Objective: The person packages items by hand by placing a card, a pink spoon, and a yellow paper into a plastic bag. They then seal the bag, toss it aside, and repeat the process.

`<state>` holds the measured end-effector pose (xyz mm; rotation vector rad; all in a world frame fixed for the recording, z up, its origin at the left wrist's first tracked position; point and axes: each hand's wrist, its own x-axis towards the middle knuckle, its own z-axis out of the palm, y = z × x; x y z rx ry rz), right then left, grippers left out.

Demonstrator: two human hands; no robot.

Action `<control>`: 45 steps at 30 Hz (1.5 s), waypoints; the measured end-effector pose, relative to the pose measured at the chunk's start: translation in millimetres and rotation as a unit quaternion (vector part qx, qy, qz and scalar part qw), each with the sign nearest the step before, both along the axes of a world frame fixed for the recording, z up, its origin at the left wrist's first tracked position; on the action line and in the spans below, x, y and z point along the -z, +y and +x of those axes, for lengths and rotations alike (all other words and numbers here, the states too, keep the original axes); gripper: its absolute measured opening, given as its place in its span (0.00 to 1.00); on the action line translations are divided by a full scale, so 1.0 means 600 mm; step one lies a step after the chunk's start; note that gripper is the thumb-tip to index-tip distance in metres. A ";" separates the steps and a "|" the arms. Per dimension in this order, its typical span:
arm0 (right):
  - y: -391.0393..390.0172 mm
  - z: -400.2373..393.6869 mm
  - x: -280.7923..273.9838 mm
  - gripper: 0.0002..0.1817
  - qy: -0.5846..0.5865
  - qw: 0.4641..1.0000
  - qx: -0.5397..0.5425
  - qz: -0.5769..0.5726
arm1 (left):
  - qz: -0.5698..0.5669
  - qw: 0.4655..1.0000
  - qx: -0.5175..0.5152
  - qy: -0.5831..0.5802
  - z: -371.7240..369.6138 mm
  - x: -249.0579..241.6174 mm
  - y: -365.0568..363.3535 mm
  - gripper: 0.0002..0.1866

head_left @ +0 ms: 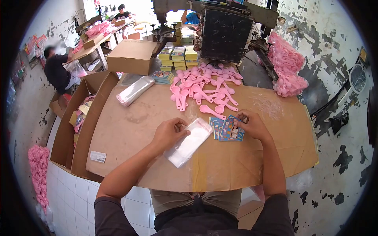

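A stack of clear plastic bags (pixel 188 146) lies slantwise on the cardboard in front of me. My left hand (pixel 170 134) is at its upper left edge, fingers curled and thumb pressed on the bags. To the right, my right hand (pixel 254 125) pinches a blue printed card (pixel 232 133) between thumb and fingers. More blue cards (pixel 215 128) are fanned out beneath and beside it. Just above the cards lies a single pink spoon (pixel 212 112), near a heap of pink spoons (pixel 197 88).
Another bundle of plastic bags (pixel 136 90) lies at the upper left. Stacks of cards (pixel 179 55) and a closed carton (pixel 132 55) stand behind, beside a dark machine (pixel 225 35). An open box (pixel 84 122) adjoins the left edge. Two people sit farther off.
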<state>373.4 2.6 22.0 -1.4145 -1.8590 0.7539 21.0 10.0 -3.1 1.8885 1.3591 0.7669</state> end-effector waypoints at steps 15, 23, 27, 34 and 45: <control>-0.037 -0.136 0.041 0.13 0.027 0.975 -0.137 0.174 | -0.104 0.984 0.047 -0.139 -0.017 -0.006 -0.005 0.19; -0.044 -0.146 0.044 0.18 -0.067 0.965 -0.186 0.174 | -0.015 0.989 0.039 -0.141 -0.038 0.005 0.020 0.15; -0.042 -0.142 0.048 0.19 -0.051 0.964 -0.184 0.183 | -0.142 0.939 0.083 -0.301 -0.053 -0.021 0.029 0.27; -0.040 -0.134 0.051 0.21 0.119 0.980 -0.107 0.121 | -0.238 0.912 0.119 -0.311 -0.027 -0.057 -0.008 0.34; -0.046 -0.141 0.035 0.23 0.352 0.934 -0.050 -0.035 | -0.197 0.931 0.116 -0.284 -0.018 -0.020 -0.006 0.32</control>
